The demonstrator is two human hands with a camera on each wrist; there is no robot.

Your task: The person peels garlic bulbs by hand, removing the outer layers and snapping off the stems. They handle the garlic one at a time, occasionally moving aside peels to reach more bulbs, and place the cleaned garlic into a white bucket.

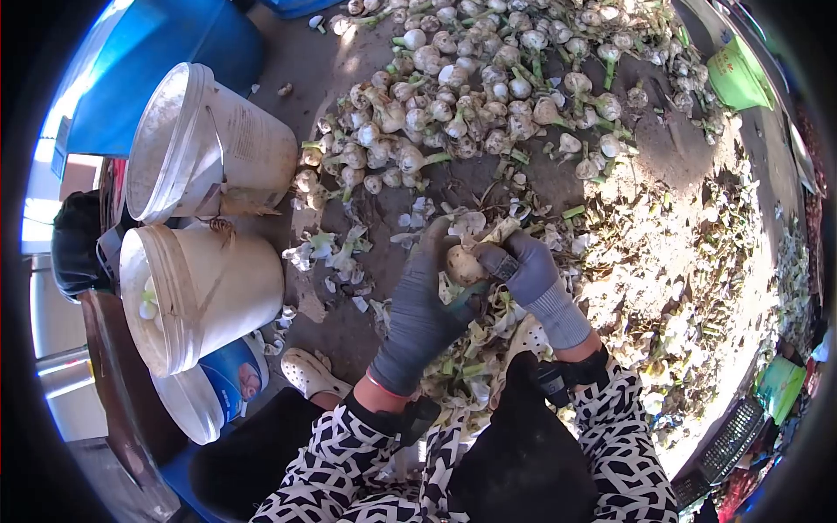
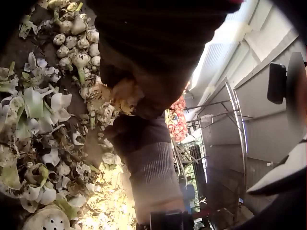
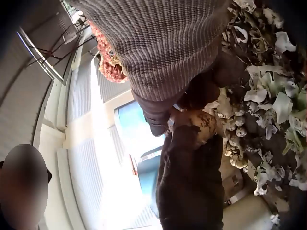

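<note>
A garlic bulb (image 1: 465, 265) with brown-stained skin is between the two gloved hands in the head view. The left hand (image 1: 423, 305) grips it from the left, thumb below it. On its upper right, the right hand (image 1: 532, 277) pinches the leafy skin and stalk (image 1: 500, 231) with curled fingers. In the right wrist view the bulb (image 3: 204, 125) shows between both gloves. The left wrist view is dark around the hands, with part of the bulb (image 2: 127, 95) visible.
Whole bulbs (image 1: 453, 113) are heaped on the ground ahead. Two white buckets (image 1: 253, 144) lie tilted at the left, near a blue container (image 1: 174, 61). Peeled skins and leaves (image 1: 663, 296) cover the ground at right. A green basin (image 1: 739, 74) sits at the far right.
</note>
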